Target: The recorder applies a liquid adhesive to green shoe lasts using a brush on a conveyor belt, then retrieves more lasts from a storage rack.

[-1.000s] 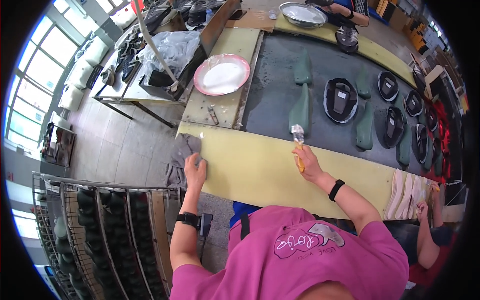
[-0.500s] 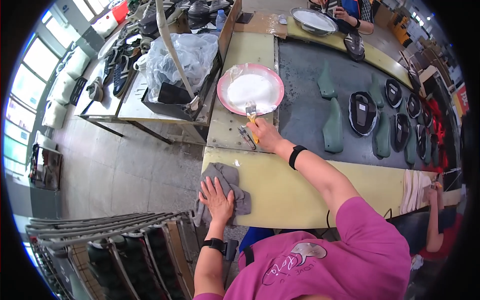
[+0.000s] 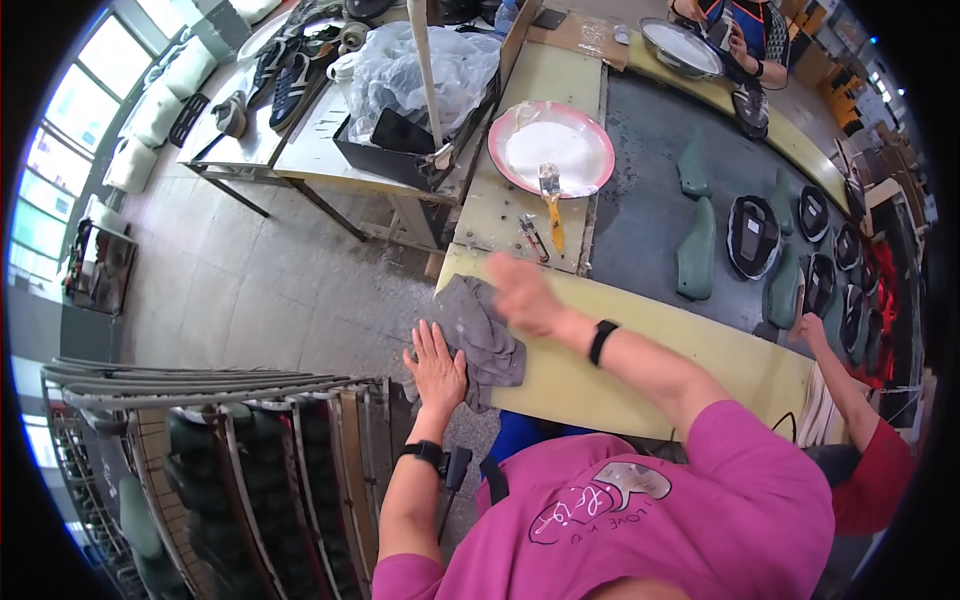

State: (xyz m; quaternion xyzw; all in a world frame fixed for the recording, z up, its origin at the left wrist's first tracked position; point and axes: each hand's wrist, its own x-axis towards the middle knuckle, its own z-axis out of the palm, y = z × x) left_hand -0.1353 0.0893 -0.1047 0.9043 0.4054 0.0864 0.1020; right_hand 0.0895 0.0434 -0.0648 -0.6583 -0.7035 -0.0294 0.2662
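Note:
My left hand (image 3: 438, 372) lies with fingers stretched out at the left edge of a crumpled grey cloth (image 3: 485, 335) on the table corner. Just right of the cloth and above the yellow tabletop is my right hand (image 3: 527, 297), smeared by motion, so its fingers cannot be made out. Beyond it a brush (image 3: 555, 222) with a yellow handle leans its bristles on the rim of a pink-edged bowl (image 3: 607, 160) of white paste. Beside the brush handle lies a small metal hand tool (image 3: 533, 238), its kind unclear.
Green shoe lasts (image 3: 694, 250) and dark shoe uppers (image 3: 754, 236) stand on the dark belt at right. One person's hand (image 3: 812, 328) reaches in there; another person works by a metal basin (image 3: 682, 48). A rack (image 3: 215, 385) stands at lower left, a plastic-filled box (image 3: 385, 160) beyond.
My right hand has let go of the brush, left it against the bowl and drawn back toward the cloth. The view has shifted left. A red-sleeved arm now reaches to the belt.

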